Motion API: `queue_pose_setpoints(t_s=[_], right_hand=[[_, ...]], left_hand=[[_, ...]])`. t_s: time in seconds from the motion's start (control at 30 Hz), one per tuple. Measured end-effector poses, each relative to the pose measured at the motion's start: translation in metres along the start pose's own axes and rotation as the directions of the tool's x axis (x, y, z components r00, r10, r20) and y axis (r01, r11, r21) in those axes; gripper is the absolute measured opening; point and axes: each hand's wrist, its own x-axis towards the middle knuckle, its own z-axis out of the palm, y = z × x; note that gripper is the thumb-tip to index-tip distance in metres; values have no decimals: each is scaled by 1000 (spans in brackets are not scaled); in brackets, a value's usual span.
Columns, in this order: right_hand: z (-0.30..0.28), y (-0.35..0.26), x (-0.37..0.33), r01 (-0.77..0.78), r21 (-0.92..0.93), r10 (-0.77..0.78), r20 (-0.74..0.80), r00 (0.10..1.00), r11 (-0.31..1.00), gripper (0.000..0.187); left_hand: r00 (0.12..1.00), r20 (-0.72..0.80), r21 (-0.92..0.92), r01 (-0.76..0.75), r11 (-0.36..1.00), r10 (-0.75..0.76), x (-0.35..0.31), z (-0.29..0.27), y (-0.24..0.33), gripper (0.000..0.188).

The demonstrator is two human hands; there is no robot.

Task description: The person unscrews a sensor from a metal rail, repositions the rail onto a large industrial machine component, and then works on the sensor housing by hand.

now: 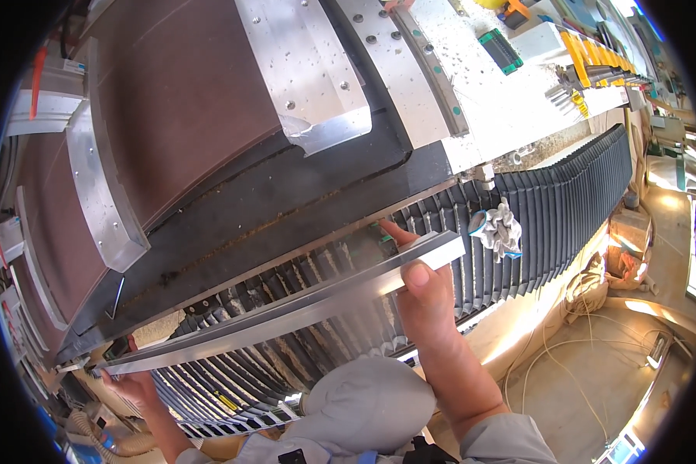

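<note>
A long, straight silver metal bar stretches across in front of me, tilted up toward the right. Its right end is gripped by my right hand, with the thumb on the near face and a finger reaching behind. At the far left end, my left hand is closed around the bar, its fingers partly hidden. Beneath the bar runs a black pleated bellows cover, dusted with debris. Beyond it lies a dark machine bed with bolted metal plates. My grey-clad knee is bent close below the bar.
A grey-white work glove rests on the bellows, right of my right hand. An L-shaped hex key lies on the bed at left. Yellow-handled tools and a green block sit at the back right. Loose cables trail over the floor.
</note>
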Motion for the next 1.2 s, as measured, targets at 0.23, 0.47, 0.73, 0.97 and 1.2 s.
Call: queue_pose_setpoints(t_s=[0.23,0.47,0.73,0.97,1.2], right_hand=[[-2,-3,1,-24,30,23,32,999,999,116],[-9,-9,-1,6,37,-9,91,996,999,82],[3,10,4,-19,259,-17,138,990,966,75],[-31,18,23,148,253,-180,109,978,956,53],[-30,4,22,61,304,-108,142,984,951,72]], left_hand=[[1000,12,-25,10,1000,-9,-3,13,-6,69],[993,-107,-17,-44,999,42,1,20,-13,71],[995,-91,6,-29,1000,29,-7,8,-7,64],[998,33,74,-65,995,63,-9,25,-34,73],[992,11,121,-125,985,124,-15,0,-30,66]])
